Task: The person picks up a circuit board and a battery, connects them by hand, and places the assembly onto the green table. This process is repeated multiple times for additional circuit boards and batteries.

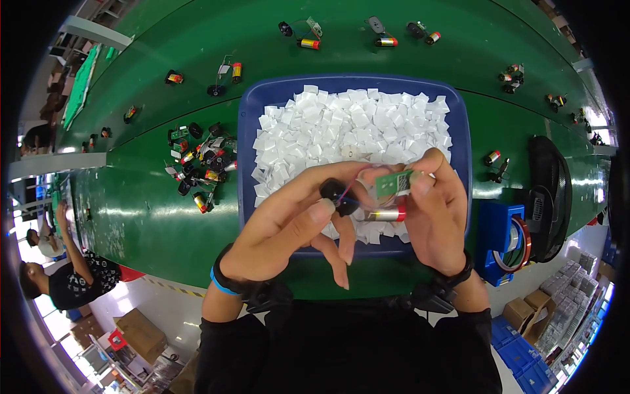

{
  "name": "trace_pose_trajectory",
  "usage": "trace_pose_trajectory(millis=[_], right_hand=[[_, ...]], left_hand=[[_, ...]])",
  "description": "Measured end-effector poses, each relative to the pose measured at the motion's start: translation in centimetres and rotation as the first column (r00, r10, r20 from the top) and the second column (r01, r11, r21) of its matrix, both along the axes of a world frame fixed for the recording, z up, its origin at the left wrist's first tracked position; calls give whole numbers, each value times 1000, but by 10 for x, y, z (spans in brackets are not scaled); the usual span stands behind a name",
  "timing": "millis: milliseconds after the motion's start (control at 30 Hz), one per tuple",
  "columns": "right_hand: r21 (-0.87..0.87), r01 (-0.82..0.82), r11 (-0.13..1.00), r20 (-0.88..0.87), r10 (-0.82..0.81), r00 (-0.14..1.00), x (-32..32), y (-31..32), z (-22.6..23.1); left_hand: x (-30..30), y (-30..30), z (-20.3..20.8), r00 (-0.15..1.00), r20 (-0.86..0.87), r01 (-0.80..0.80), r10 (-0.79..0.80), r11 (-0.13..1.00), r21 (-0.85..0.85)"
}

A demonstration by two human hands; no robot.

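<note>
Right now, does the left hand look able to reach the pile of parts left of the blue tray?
Probably yes: the pile lies uncovered nearby, beyond the tray's rim, though the left hand is occupied by a black round part.

Downward head fisheye, seemingly close

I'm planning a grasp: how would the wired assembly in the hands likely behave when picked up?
Likely floppy: thin wires seem to link the green board and black round part. The cylinder might roll if set down, being round-sided. The wires look fragile if tugged.
</note>
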State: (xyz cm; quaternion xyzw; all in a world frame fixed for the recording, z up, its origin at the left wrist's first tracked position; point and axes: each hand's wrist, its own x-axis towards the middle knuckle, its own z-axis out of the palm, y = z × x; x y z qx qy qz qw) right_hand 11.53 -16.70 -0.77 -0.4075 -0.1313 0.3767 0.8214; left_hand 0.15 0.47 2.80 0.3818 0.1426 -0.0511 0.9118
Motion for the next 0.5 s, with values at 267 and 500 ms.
trace_pose_trajectory(millis=[267, 500], right_hand=[[-140, 33, 990, 176, -8, 984, 2, -7, -2], [-86, 109, 990, 436, -61, 898, -6, -3, -4]], left_hand=[[-4, 3, -26, 986, 158, -101, 50, 938, 332], [-6, 4, -29, 995, 90, -79, 46, 912, 402]])
